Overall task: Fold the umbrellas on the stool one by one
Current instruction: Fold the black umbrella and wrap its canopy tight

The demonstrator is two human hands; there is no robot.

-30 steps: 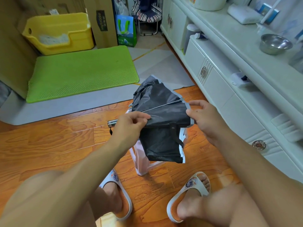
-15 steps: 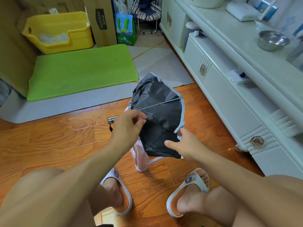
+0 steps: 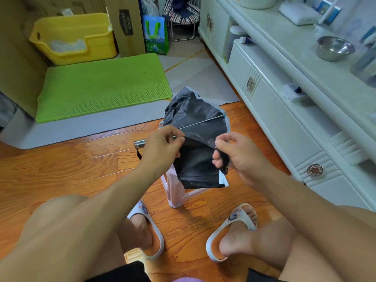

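Note:
A black folding umbrella point(image 3: 196, 127) with a pale grey edge lies loosely bunched over a small pink stool point(image 3: 175, 191), most of which it hides. One thin metal rib sticks out to the upper right. My left hand point(image 3: 161, 148) pinches the fabric by the shaft, whose silver handle end point(image 3: 140, 143) pokes out to the left. My right hand point(image 3: 234, 154) grips the umbrella's black strap and a fold of cloth on the right side. Only this one umbrella shows.
A white cabinet point(image 3: 289, 110) with round drawer knobs runs along the right, a steel bowl point(image 3: 333, 47) on top. A green mat point(image 3: 103, 86), yellow bin point(image 3: 73, 37) and cardboard box point(image 3: 127, 25) stand at the back. My knees and slippered feet point(image 3: 230, 231) flank the stool.
My right hand left the umbrella's right edge, dipped to the lower hem, then rose and closed on the black strap and cloth. My left hand kept its hold near the shaft.

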